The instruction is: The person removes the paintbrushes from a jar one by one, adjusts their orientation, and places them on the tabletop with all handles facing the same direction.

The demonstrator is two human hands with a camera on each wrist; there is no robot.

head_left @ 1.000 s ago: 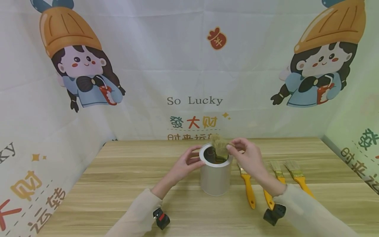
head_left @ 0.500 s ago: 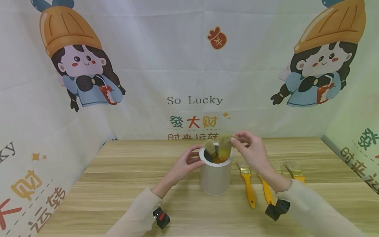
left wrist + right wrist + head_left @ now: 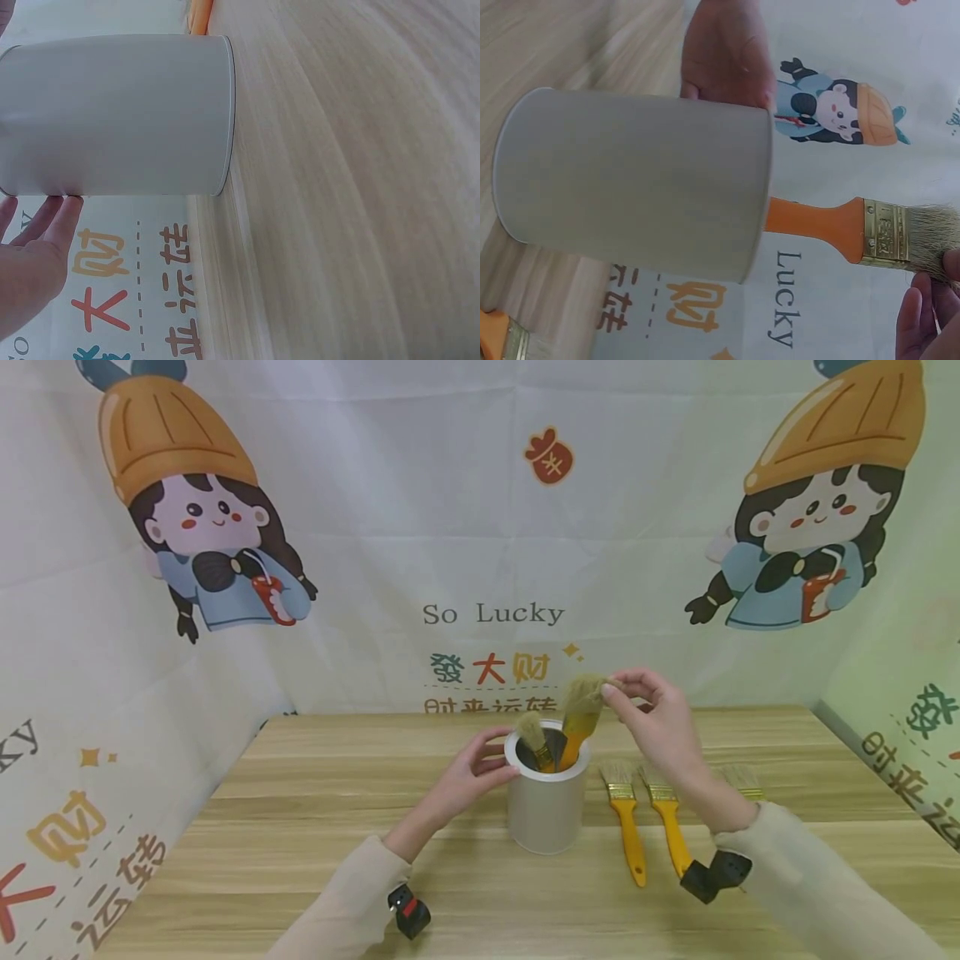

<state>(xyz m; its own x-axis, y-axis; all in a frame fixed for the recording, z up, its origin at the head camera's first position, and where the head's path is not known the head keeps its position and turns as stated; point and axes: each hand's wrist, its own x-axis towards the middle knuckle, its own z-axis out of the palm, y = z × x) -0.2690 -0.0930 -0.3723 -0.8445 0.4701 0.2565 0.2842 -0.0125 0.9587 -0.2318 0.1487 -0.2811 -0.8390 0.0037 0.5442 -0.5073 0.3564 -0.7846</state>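
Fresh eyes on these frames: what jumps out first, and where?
Probably the big cartoon figures in orange hats, one at the upper left and one at the upper right of the backdrop. Next, the grey can mid-table: the left hand grips it near the top, while the right hand pinches a brush by its bristles, handle in the can.

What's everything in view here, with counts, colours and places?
can: one, grey, white-rimmed, on the table
held brush: one, orange, handle partly inside the can
second brush: one, pale-bristled, in the can
loose brushes: three visible, pale-bristled, right of the can
table: one, wood-toned, below
backdrop: one, printed white, behind
wrist cameras: two, black, at the sleeves
sleeves: two, cream, left and right foreground
left hand: one, holding the can
right hand: one, pinching the held brush's bristles
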